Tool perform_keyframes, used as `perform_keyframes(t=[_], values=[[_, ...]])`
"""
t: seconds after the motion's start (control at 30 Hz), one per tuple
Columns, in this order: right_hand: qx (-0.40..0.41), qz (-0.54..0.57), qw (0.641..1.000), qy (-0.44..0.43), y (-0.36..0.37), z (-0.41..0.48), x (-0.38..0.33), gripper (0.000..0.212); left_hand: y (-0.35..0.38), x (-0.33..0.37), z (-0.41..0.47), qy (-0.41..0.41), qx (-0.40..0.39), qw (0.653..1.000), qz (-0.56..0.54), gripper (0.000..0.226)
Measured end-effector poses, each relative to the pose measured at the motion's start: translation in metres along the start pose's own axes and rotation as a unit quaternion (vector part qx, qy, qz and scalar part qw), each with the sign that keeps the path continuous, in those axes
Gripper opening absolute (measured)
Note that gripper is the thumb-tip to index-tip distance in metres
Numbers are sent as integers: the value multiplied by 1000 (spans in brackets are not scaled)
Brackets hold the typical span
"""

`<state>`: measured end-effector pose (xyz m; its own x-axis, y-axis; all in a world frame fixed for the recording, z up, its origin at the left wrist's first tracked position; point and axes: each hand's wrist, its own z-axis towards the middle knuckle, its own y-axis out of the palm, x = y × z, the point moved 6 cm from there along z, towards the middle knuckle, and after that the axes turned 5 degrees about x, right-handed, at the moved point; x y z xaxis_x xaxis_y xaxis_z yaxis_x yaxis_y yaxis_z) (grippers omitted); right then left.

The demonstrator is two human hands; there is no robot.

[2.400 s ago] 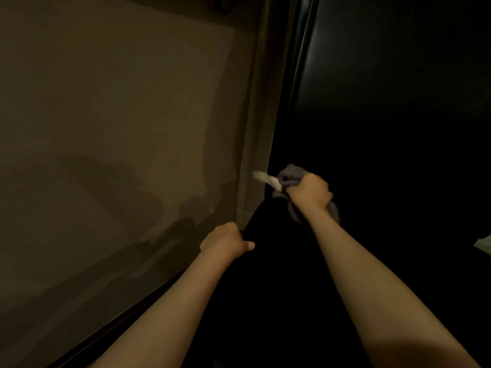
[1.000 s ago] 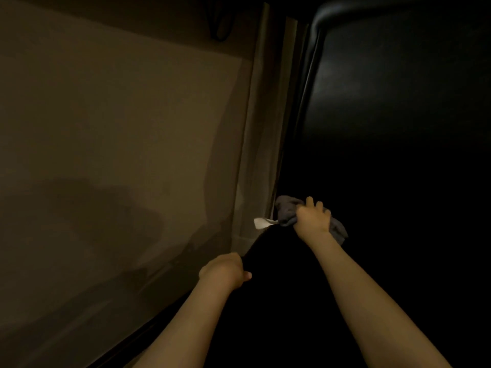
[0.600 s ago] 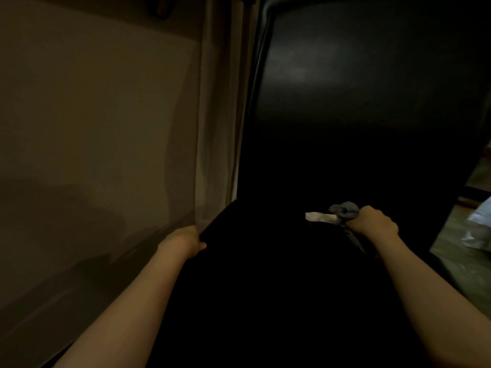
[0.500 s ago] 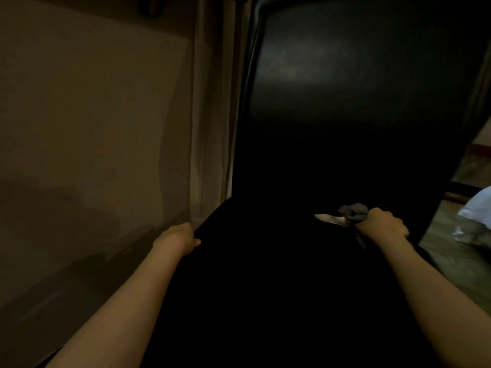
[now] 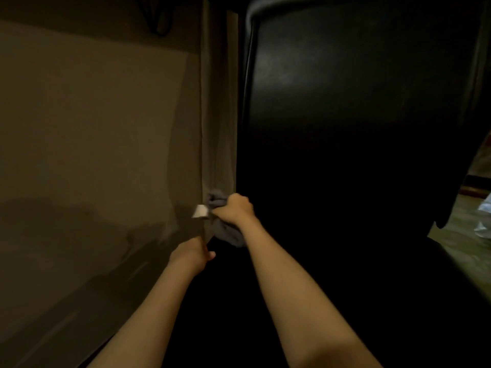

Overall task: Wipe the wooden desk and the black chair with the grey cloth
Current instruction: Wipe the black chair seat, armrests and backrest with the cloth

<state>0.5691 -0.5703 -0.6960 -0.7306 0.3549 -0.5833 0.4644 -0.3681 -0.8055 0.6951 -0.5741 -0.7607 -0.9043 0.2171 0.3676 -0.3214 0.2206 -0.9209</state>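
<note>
The black chair (image 5: pixel 345 107) fills the right half of the view, its tall back upright and its dark seat below. My right hand (image 5: pixel 235 209) is closed on the bunched grey cloth (image 5: pixel 227 232), which has a white tag, and presses it at the left edge of the chair where the back meets the seat. My left hand (image 5: pixel 192 253) grips the seat's front left corner, just below the cloth. The wooden desk is not in view.
A beige wall (image 5: pixel 93 128) covers the left half, with a pale curtain (image 5: pixel 219 102) hanging between wall and chair. At the far right, a strip of floor (image 5: pixel 467 240) shows with something white lying on it.
My right hand has swept the cloth from the right side of the seat back to the chair's left edge. The view has swung left. My left hand keeps its hold on the seat corner.
</note>
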Motion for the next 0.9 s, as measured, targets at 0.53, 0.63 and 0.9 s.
perform_keyframes(t=[0.53, 0.63, 0.9], values=[[143, -108, 973, 146, -120, -63, 149, 47, -13, 10, -52, -81, 9, 996, -23, 54], [134, -168, 961, 172, -101, -79, 155, 52, -14, -1, -50, -114, 2, 989, -95, 49], [24, 46, 994, 95, -17, -55, 25, 45, -21, -7, -49, -112, 56, 986, -107, 46]])
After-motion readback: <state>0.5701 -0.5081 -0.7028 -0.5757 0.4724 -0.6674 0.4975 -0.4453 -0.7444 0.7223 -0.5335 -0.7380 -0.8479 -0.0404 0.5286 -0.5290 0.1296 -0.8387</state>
